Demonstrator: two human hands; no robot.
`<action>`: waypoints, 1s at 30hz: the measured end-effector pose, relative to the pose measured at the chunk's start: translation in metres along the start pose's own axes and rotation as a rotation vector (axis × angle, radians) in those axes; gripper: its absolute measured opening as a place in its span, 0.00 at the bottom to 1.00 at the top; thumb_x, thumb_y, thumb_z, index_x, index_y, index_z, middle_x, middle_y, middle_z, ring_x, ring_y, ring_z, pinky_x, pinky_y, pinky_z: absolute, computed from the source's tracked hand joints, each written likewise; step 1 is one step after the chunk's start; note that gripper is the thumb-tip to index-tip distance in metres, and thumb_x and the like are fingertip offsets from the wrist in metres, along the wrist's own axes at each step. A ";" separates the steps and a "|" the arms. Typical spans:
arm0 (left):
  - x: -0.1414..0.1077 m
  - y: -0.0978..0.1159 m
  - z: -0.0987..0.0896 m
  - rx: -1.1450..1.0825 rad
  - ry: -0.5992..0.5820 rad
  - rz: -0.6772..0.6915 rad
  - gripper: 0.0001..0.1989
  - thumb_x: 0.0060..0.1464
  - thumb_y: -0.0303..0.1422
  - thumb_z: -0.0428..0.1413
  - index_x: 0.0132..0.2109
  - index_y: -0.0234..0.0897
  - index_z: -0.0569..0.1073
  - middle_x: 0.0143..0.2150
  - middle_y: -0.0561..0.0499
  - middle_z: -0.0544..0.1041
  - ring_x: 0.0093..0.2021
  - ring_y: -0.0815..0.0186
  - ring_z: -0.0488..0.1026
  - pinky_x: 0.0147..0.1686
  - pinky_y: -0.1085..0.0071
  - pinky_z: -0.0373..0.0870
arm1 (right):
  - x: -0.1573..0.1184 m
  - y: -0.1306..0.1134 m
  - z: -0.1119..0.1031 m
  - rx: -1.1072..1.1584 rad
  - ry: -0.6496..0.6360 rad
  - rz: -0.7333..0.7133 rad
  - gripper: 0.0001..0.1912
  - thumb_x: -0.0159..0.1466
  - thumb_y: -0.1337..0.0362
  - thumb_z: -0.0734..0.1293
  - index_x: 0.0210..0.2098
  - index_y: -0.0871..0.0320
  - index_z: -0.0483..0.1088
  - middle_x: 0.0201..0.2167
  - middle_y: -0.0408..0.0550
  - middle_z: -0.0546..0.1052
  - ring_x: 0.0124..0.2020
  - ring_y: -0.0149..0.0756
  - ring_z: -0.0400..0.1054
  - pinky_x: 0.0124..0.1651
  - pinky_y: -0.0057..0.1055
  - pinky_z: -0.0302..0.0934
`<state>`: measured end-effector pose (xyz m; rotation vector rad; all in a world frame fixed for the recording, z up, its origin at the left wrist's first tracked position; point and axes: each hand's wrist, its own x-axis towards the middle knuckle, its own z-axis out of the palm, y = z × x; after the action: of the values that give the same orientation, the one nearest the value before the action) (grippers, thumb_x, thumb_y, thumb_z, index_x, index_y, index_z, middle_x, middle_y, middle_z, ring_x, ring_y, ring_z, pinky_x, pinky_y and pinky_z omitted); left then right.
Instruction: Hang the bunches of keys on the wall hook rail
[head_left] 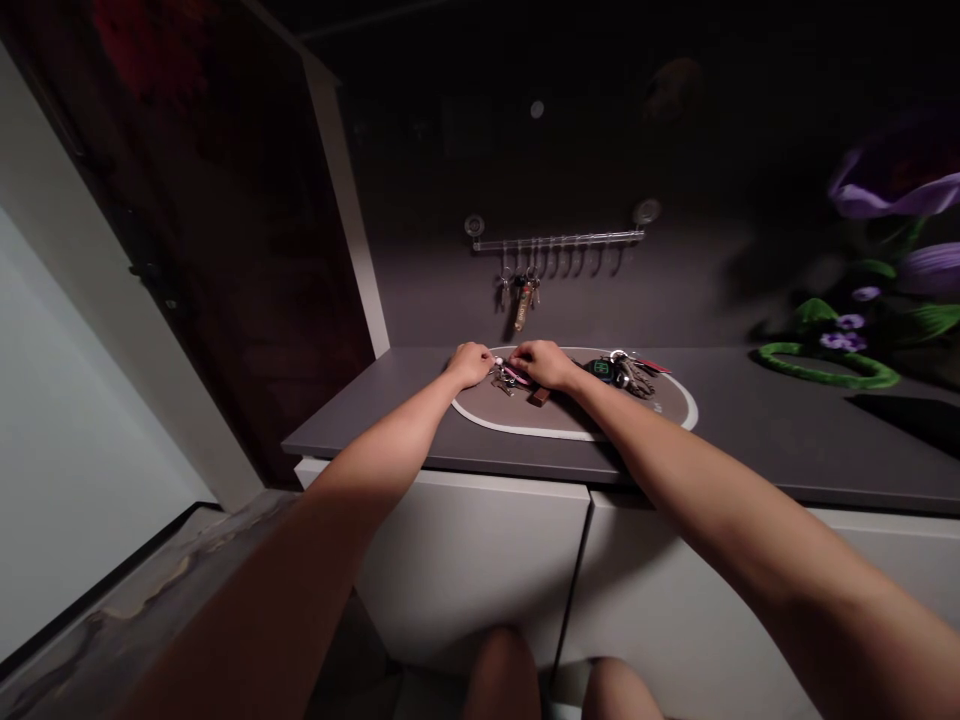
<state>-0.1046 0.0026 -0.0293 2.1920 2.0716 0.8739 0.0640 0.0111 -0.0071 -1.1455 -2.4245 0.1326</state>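
A bunch of keys [508, 381] with a pink strap and a pale bead is between my two hands, low over the oval mat [517, 420]. My left hand [472, 364] pinches it from the left, fingertips at the pale bead. From the right, my right hand [546, 364] has its fingers closed at the pink strap. Just below the right hand, a small brown block-shaped piece [540, 397] rests on the mat. Beyond my right wrist is a pile of key rings and fobs, with a dark fob with green marks [601, 368] and a red tag [655, 367].
On the wall, a clear hook rail [559, 241] carries keys [505, 290] and a brown keychain [523, 306] on its left hooks. Purple flowers with a green ring base [825, 372] stand at the right of the dark counter [757, 440]. White cabinet doors [472, 550] are below.
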 end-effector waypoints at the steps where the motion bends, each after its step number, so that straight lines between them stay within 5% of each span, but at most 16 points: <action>1: 0.001 0.000 0.001 -0.020 0.013 -0.007 0.11 0.50 0.34 0.52 0.36 0.37 0.77 0.37 0.45 0.78 0.37 0.64 0.72 0.38 0.72 0.65 | 0.001 0.000 0.001 0.002 0.007 -0.001 0.11 0.59 0.64 0.62 0.36 0.58 0.74 0.35 0.48 0.77 0.36 0.33 0.69 0.38 0.24 0.56; 18: -0.001 0.008 -0.005 -0.339 0.179 0.055 0.05 0.48 0.27 0.53 0.30 0.32 0.74 0.30 0.49 0.75 0.31 0.68 0.69 0.36 0.71 0.65 | 0.004 0.005 0.001 0.010 0.050 -0.013 0.09 0.57 0.65 0.63 0.33 0.58 0.75 0.30 0.48 0.77 0.30 0.32 0.67 0.34 0.25 0.54; 30: -0.002 0.019 -0.007 -0.943 0.161 -0.025 0.03 0.50 0.27 0.52 0.31 0.31 0.69 0.30 0.49 0.75 0.28 0.72 0.69 0.33 0.74 0.65 | 0.004 0.005 -0.001 0.141 0.253 -0.031 0.08 0.58 0.65 0.61 0.33 0.59 0.71 0.32 0.47 0.75 0.31 0.31 0.66 0.35 0.25 0.55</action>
<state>-0.0900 -0.0043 -0.0169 1.5899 1.2614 1.6184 0.0658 0.0172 -0.0066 -0.9974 -2.1731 0.1381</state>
